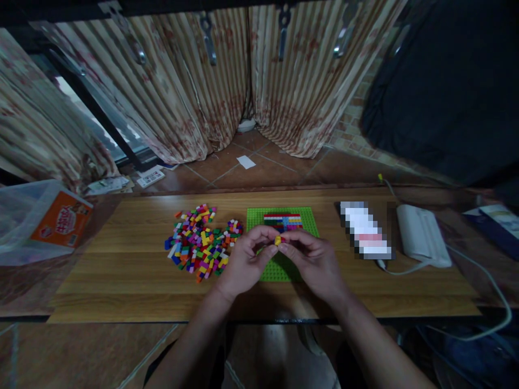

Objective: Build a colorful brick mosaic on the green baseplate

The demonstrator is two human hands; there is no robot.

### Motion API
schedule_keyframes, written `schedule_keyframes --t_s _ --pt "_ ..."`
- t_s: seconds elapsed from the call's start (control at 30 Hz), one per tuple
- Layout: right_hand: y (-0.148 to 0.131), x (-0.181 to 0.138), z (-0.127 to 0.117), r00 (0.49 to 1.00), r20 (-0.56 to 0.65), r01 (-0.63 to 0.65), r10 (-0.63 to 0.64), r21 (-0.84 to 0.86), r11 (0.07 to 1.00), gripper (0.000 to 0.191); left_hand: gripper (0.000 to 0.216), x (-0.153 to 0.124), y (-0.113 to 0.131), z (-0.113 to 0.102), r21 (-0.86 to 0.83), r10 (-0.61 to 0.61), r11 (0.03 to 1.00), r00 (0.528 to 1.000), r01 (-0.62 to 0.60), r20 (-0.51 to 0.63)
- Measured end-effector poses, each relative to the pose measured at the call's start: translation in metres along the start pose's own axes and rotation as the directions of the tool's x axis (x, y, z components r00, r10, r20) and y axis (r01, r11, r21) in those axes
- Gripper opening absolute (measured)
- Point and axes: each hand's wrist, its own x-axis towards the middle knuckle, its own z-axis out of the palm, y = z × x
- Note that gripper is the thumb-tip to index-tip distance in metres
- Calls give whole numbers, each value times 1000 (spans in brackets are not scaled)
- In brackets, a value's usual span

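Observation:
My left hand point(246, 259) and my right hand point(312, 259) meet over a green baseplate point(304, 221) on the wooden table point(121, 270). Both pinch a small yellow brick point(278, 240) between their fingertips, with a bit of red showing beside it. On the far part of the baseplate sits a flat patch of built bricks point(283, 220) in red, green, blue and other colours. A loose pile of many-coloured small bricks point(198, 243) lies on the table just left of my left hand.
A white device point(421, 235) with a cable lies at the table's right, beside a blurred flat object point(367, 229). A clear plastic box with an orange label point(44, 221) stands at the far left. Striped curtains point(227, 81) hang behind, above a tiled floor.

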Motion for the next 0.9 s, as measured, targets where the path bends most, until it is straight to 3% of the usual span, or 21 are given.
schedule_keyframes --t_s 0.33,0.6,0.77,0.9 --pt "2 3 -2 999 28 -36 34 94 995 12 13 -1 0 -3 15 6 1000 1000 -7 10" --pt "3 4 -2 993 18 -120 118 146 982 19 17 1 0 -1 -86 -8 996 1000 8 -2" --pt "-1 4 -4 989 25 -145 143 230 962 18 26 3 3 3 -302 -159 943 986 138 -46" --pt "-1 3 -6 988 41 -154 149 260 953 19 30 4 7 6 -507 -347 815 937 282 -36"
